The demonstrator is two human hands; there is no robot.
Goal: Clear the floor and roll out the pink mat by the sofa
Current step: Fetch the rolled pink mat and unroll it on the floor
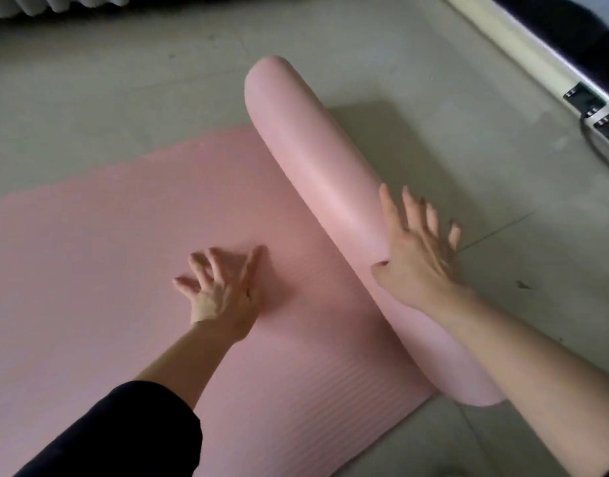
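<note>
The pink mat (107, 270) lies partly unrolled on the grey floor, its flat ribbed part spreading to the left. The rolled part (316, 173) of the mat runs diagonally from the upper middle down to the lower right. My left hand (223, 287) rests flat on the unrolled surface, fingers spread. My right hand (416, 253) lies open on top of the roll near its lower end, fingers spread and pointing away from me. Neither hand grips anything.
A power strip (595, 111) with a dark cable lies on the floor at the right edge, beside a pale baseboard (509, 39). A dark furniture edge (89, 5) runs along the top. Bare grey floor (468, 149) lies beyond the roll.
</note>
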